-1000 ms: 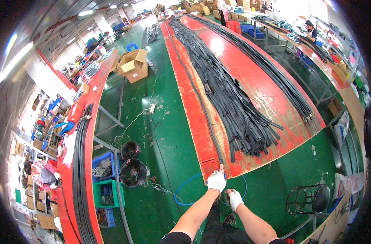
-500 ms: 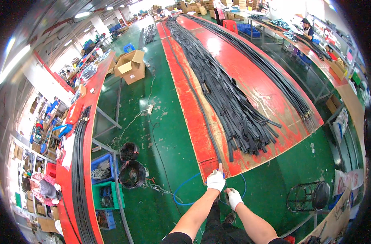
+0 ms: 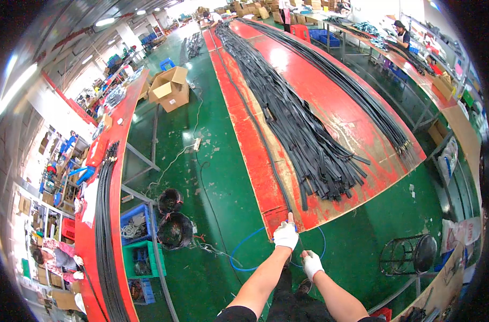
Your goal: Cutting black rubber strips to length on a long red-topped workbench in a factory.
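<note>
My left hand (image 3: 286, 235), in a white glove, is closed at the near left corner of the long red table (image 3: 276, 221). Its thumb points up along the end of a long black tube (image 3: 260, 129), which runs down the table's left edge. A bit of blue shows beside these fingers, but what it belongs to is hidden. My right hand (image 3: 312, 264), also gloved in white, is lower and just off the table end. Its fingers are pinched on what looks like a thin dark cord. A blue hose (image 3: 239, 248) loops around below both hands.
Flat black sleeves (image 3: 309, 145) lie in a thick bundle along the table, with black cables (image 3: 357, 96) to their right. Left are a red bench (image 3: 127, 118), an open carton (image 3: 170, 91) and crates (image 3: 140, 257). A round stool (image 3: 424, 253) stands right. Other people work farther off.
Both hands have shifted very slightly to the right, and the right hand is a touch lower. The view has tilted a little; the bundles on the table lie as before.
</note>
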`<move>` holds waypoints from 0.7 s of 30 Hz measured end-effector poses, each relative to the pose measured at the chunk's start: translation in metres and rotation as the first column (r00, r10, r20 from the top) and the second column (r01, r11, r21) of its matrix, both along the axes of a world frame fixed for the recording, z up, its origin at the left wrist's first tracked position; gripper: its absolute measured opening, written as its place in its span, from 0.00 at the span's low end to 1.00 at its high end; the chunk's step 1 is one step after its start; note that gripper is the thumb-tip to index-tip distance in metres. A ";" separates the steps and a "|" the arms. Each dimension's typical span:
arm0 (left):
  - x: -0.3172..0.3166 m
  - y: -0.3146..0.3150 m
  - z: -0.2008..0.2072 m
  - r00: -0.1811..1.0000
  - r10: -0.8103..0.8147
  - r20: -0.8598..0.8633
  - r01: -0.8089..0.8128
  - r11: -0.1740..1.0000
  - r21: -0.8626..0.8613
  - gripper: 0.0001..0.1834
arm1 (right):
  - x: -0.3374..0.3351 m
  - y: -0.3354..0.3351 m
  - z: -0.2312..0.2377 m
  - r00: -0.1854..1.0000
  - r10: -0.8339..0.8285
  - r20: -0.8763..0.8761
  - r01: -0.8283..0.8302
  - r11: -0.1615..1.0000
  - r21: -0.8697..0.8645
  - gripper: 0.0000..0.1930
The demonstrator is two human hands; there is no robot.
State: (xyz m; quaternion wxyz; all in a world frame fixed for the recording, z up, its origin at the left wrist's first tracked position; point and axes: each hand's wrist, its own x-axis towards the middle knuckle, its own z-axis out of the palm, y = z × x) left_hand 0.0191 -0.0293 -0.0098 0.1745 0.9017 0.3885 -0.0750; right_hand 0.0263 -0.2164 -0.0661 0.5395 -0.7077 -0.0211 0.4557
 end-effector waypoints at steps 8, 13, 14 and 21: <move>-0.002 0.002 -0.001 1.000 0.002 0.023 -0.002 1.000 -0.011 0.48 | 0.007 0.008 0.030 0.983 -0.028 -0.184 0.021 0.999 -0.041 0.18; 0.000 0.003 -0.005 1.000 0.006 -0.001 -0.006 1.000 -0.007 0.49 | 0.021 0.032 0.019 0.998 0.014 -0.057 -0.013 1.000 0.007 0.18; 0.000 0.003 -0.005 1.000 0.007 0.010 -0.007 1.000 -0.004 0.49 | 0.021 0.036 0.015 1.000 0.018 -0.012 -0.018 0.999 -0.035 0.18; -0.001 0.002 -0.003 1.000 0.000 -0.004 0.000 1.000 -0.009 0.49 | 0.006 0.023 0.010 0.981 0.026 0.192 -0.015 0.998 -0.058 0.16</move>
